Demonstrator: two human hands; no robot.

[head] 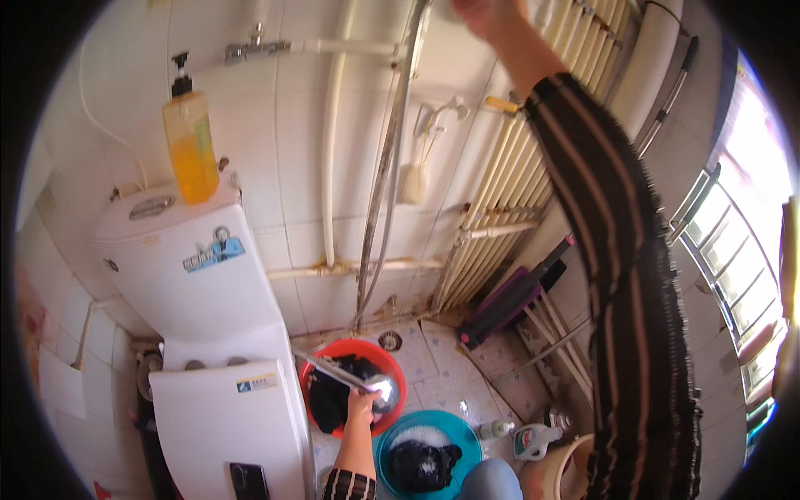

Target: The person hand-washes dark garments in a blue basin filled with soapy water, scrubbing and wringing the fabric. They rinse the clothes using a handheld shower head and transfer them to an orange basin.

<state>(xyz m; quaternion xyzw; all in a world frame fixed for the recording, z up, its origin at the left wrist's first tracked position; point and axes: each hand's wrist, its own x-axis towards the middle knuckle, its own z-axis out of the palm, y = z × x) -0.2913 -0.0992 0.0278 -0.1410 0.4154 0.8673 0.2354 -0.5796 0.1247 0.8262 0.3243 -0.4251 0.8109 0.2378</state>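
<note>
My left hand (364,403) grips a chrome handheld shower head (381,389) over a red plastic basin (402,400). Dark wet cloth (329,397) lies in that basin. Beside it, a teal basin (477,431) holds more dark cloth (422,465) with white suds. My right arm, in a dark striped sleeve, reaches up past the wall; my right hand (490,15) is cut off by the top edge, near the metal shower riser (400,94), and its fingers cannot be made out.
A white toilet (219,400) stands at left, with a black phone (249,481) on its lid and a pump bottle (190,150) on its tank. Detergent bottles (534,440) and a beige bucket (565,469) are at lower right. A floor drain (390,340) lies behind the basins.
</note>
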